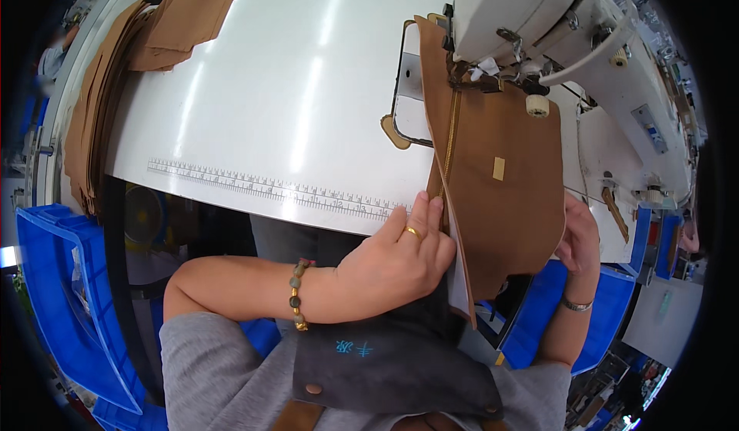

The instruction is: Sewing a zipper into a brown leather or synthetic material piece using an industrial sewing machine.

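Brown panel (pixel 527 135) is at the right of the white table (pixel 262 100), far end under the machine head, near end hanging past the near edge; going left to right: blue bin (pixel 42 277) at near left, below the table edge, then a brown stack (pixel 96 131) draped over the left side and a looser brown pile (pixel 196 15) at the far left, probably parked there to leave working room in the middle. Printed ruler (pixel 285 190) runs along the near edge, handy for checking lengths. Left hand (pixel 408 250) is on the panel's near left edge, fingers close together and bent, two tips against the edge strip, likely to steer it; thumb hidden, so can't tell if it's a pinch. Gold zip (pixel 453 127) runs near to far up to the needle area, presumably lined up with the stitch path. Small gold patch (pixel 499 169) faces up, right of the zip. Sewing machine (pixel 531 11) overhangs the far right. Right hand (pixel 581 235) is at the panel's right edge, fingers curled, probably supporting that side; can't tell whether they pinch it. Second blue bin (pixel 600 331) sits below, near right
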Motion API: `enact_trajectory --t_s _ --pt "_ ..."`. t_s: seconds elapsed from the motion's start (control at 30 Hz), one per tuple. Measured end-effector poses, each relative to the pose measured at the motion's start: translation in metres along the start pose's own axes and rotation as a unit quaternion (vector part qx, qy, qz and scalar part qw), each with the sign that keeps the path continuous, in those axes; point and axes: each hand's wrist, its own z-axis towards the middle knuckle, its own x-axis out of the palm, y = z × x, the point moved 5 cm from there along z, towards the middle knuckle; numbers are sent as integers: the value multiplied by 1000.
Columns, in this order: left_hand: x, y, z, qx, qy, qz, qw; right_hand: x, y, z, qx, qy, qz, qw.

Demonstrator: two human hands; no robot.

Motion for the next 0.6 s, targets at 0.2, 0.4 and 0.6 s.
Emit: enact_trajectory --t_s 0.2,0.4,0.6 --pt "1 1 -1 -1 -13 -17 1000 21 -56 -26 40 15 -35 998" --pt "2 4 -1 -1 -22 -57 998 48 -49 -2 13 -6 -86 996" --pt "1 6 -3 -4 -28 -73 997 56 -29 24 -36 -11 -182 983"
